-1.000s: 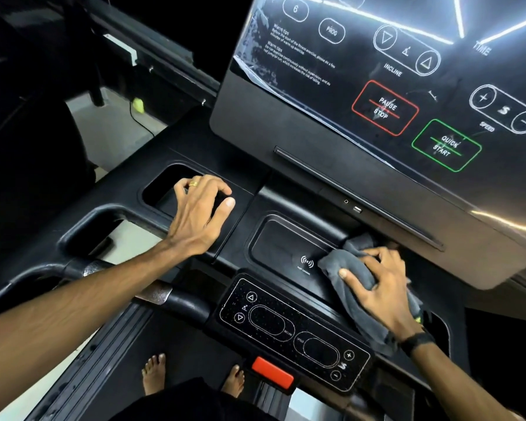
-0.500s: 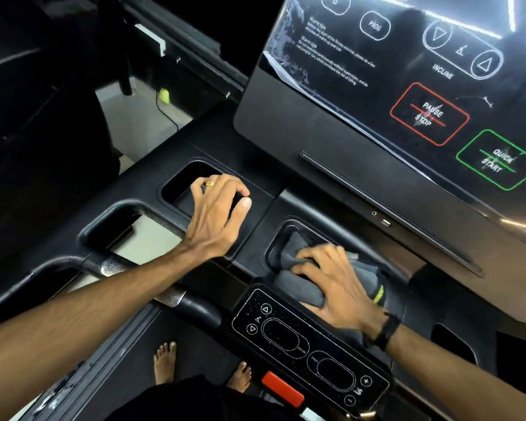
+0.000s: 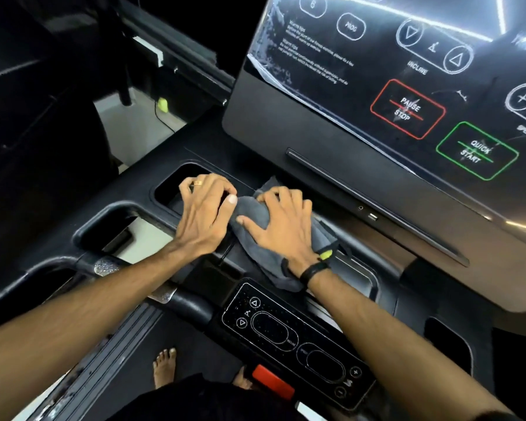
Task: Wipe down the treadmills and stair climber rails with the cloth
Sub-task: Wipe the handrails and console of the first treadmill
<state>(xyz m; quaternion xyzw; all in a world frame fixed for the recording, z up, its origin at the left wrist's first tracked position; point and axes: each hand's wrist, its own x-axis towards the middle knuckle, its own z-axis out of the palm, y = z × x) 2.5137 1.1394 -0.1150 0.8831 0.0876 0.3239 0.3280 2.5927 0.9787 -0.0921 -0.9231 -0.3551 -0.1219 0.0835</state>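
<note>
On the treadmill console [image 3: 289, 332], the right hand [image 3: 286, 229] presses a grey cloth [image 3: 252, 211] with spread fingers, hiding its middle; the left hand [image 3: 204, 211] rests beside it, fingers bent, gripping nothing.

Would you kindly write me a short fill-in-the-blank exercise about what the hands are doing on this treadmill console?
1. The right hand presses a grey ____ onto the console.
2. The left hand wears a ____ on one finger.
3. The right wrist carries a black ____.
4. The button outlined in green reads QUICK ____.

Missing words: cloth; ring; band; START
</note>
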